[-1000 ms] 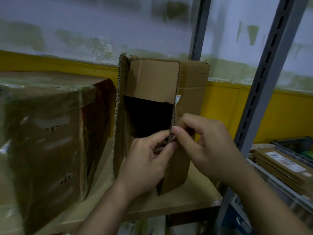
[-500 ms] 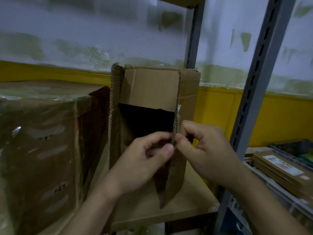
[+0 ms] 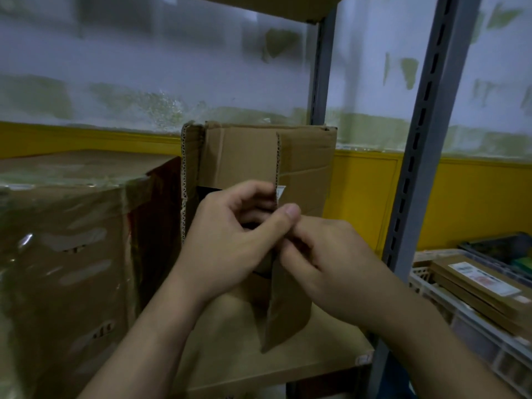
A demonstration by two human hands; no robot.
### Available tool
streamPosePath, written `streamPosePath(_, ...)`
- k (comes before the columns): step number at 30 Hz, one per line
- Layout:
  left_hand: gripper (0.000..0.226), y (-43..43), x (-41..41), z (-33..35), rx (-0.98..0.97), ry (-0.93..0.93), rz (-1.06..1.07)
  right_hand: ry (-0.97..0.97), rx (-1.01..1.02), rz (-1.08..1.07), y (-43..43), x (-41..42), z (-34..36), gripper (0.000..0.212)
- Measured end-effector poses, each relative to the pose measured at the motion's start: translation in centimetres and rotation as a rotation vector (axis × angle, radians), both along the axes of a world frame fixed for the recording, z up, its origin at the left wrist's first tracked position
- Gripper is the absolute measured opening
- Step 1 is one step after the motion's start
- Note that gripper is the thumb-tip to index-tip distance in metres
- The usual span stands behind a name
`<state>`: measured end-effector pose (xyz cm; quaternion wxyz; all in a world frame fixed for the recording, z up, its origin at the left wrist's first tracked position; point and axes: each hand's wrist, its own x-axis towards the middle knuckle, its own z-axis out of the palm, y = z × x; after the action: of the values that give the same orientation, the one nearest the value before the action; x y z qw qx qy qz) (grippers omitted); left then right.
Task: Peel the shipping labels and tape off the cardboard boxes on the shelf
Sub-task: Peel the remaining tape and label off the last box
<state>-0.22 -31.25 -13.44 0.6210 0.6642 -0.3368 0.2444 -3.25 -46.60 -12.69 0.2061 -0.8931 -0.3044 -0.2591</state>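
Note:
An open brown cardboard box stands on its side on the wooden shelf, its flaps facing me. A small white label scrap sticks to the front edge of its right flap. My left hand curls its fingers round that flap edge, thumb stretched right. My right hand sits just below and right, fingers curled against the same flap edge under the left thumb. What its fingertips pinch is hidden.
A large box wrapped in shiny clear tape fills the shelf's left side. Grey slotted uprights stand right of the open box. Flat cartons with a white label lie in a crate at far right.
Both hands have come closer together on the flap edge; the left hand rose and now covers the box's dark opening, while the right hand dropped under the left thumb.

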Motion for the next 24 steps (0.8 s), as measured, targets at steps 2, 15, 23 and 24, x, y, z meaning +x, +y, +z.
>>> streamPosePath(2, 0.007, 0.3, 0.0, 0.3, 0.017, -0.048, 0.093, 0.020, 0.013, 0.047, 0.0, -0.3, 0.1, 0.007)
streamPosePath(15, 0.025, 1.5, 0.5, 1.2, 0.055, 0.039, 0.251, -0.463, 0.473, -0.255, -2.5, 1.1, -1.1, 0.019)
streamPosePath(23, 0.011, 1.7, 0.2, 3.5, 0.155, -0.072, 0.461, -0.097, 0.684, -0.269, 0.5, 3.4, -3.3, 0.075)
streamPosePath(24, 0.012, 1.9, 0.2, 3.7, 0.181, -0.103, 0.477, -0.152, 0.674, -0.294, 0.8, 3.4, -3.4, 0.070)
